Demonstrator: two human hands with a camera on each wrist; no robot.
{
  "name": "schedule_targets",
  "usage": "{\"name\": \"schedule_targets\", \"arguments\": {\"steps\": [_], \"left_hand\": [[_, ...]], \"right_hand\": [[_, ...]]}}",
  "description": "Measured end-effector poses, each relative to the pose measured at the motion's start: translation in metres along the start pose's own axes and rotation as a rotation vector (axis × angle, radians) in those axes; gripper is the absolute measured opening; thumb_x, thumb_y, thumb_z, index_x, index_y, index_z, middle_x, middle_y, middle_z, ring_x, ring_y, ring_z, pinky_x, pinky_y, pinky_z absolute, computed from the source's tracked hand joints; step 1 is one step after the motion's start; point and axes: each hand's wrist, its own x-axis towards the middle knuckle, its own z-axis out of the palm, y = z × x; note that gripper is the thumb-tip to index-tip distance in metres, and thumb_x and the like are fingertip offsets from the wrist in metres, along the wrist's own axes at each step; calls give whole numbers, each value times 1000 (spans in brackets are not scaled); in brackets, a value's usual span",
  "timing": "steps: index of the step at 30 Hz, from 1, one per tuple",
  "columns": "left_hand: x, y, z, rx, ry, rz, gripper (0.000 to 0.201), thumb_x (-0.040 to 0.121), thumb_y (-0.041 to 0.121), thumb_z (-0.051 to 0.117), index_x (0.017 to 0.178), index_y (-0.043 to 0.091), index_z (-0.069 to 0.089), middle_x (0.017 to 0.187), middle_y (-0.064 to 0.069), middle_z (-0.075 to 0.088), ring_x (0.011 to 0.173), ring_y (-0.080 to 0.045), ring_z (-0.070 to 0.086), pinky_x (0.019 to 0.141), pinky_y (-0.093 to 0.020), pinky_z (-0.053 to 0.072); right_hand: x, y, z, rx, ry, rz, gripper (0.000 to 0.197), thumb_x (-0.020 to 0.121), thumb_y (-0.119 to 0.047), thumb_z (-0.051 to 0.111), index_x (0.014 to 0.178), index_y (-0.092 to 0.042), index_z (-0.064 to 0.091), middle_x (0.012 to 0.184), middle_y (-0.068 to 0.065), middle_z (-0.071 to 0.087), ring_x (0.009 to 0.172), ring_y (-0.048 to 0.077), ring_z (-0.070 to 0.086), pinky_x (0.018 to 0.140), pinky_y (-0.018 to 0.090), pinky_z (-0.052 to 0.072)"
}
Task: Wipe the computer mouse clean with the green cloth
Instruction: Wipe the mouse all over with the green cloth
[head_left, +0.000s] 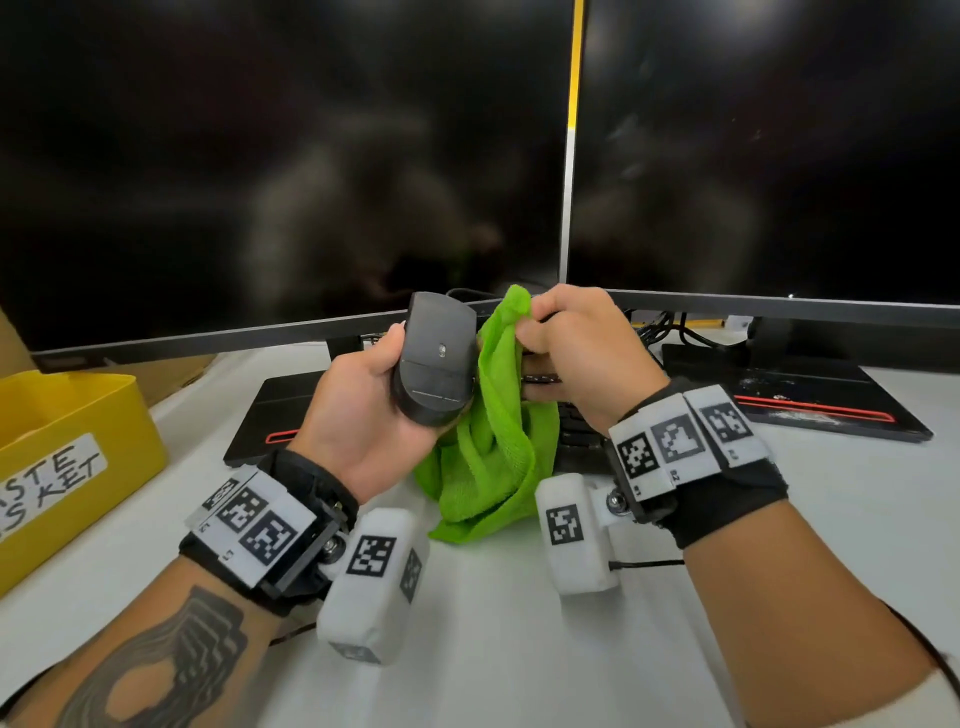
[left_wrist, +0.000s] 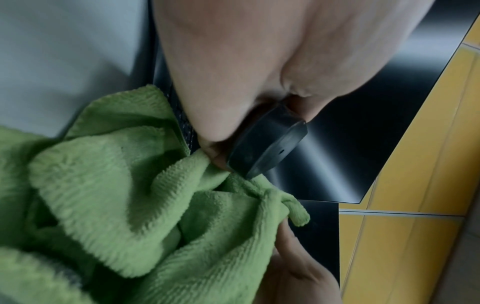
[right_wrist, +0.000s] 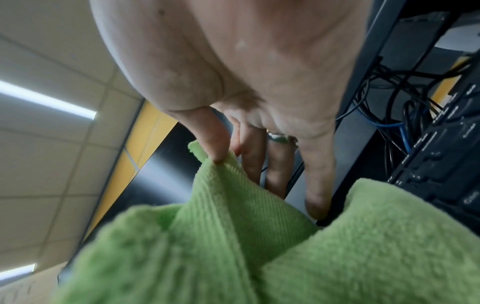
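Above the white desk (head_left: 519, 649), the left hand (head_left: 363, 421) grips a dark plastic computer mouse (head_left: 435, 358), underside up; just right of that grip, the right hand (head_left: 582, 353) pinches a hanging fuzzy green cloth (head_left: 493, 441), touching the mouse's edge.

Two dark monitors (head_left: 291, 156) are set side by side on a white counter (head_left: 493, 649), with a yellow wall strip (head_left: 574, 62) seen between them. A yellow bin (head_left: 67, 457) is placed at the left. Ceiling tiles (right_wrist: 52, 164) are lit by strip lights (right_wrist: 46, 100).
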Motion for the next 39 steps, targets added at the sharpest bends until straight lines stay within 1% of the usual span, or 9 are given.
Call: {"name": "schedule_targets", "arguments": {"steps": [6, 10, 13, 17, 23, 28, 32, 36, 39], "left_hand": [[3, 8, -6, 43, 84, 103, 55, 114, 38, 26, 147, 6, 56, 142, -19, 64, 118, -30, 61, 112, -40, 44], [4, 8, -7, -1, 76, 109, 59, 115, 40, 23, 150, 4, 53, 152, -19, 58, 137, -31, 58, 121, -45, 40], [2, 7, -4, -32, 47, 94, 60, 114, 43, 20, 141, 6, 59, 137, -18, 70, 120, -29, 72, 105, -44, 57], [-1, 6, 1, -26, 40, 84, 62, 113, 45, 23, 139, 2, 59, 119, -19, 77, 103, -32, 79, 79, -45, 67], [3, 1, -4, -27, 45, 107, 60, 112, 42, 27, 156, 5, 46, 158, -18, 51, 144, -34, 52, 116, -50, 43], [6, -6, 0, -50, 21, 126, 56, 112, 36, 29, 156, 6, 46, 160, -19, 49, 143, -30, 52, 115, -44, 47], [4, -4, 2, -41, -13, 137, 66, 97, 34, 46, 157, 5, 45, 159, -21, 50, 146, -35, 50, 109, -43, 52], [2, 6, -4, -42, -2, 177, 71, 91, 34, 51, 156, 6, 46, 158, -21, 50, 140, -33, 53, 118, -44, 45], [3, 9, -8, 13, 20, 217, 71, 88, 35, 51, 153, 7, 50, 151, -20, 55, 134, -33, 55, 120, -44, 40]], "right_hand": [[-2, -3, 3, 372, -74, 194, 23, 105, -7, 44, 88, -15, 57, 101, 18, 62, 92, 32, 64, 98, 71, 50], [-7, -5, 15, 489, -144, 187, 25, 106, -8, 46, 85, -16, 58, 90, 13, 64, 82, 27, 63, 95, 62, 53], [-9, -1, 25, 367, -171, 101, 11, 96, -4, 66, 93, -13, 62, 96, 16, 62, 88, 27, 62, 80, 47, 62], [-7, 12, 35, 196, -126, 33, 20, 81, 1, 83, 94, -6, 68, 83, 7, 67, 77, 22, 70, 64, 33, 60], [-3, 20, 40, 191, -5, 97, 24, 79, -3, 82, 62, -14, 70, 83, 14, 76, 78, 30, 77, 71, 44, 66], [-3, 18, 36, 140, 106, 87, 17, 71, -23, 76, 65, -8, 74, 77, 16, 77, 77, 37, 77, 62, 52, 66], [-1, 16, 35, 80, 138, 55, 33, 67, -41, 63, 57, -9, 61, 60, 5, 59, 68, 35, 65, 77, 63, 61], [-2, 5, 31, 300, 83, 140, 18, 81, -33, 42, 71, -22, 52, 104, 25, 66, 104, 48, 68, 94, 62, 56], [-2, 10, 24, 520, 127, 261, 20, 96, -15, 49, 93, -7, 68, 98, 24, 75, 69, 32, 71, 84, 56, 62]]}}
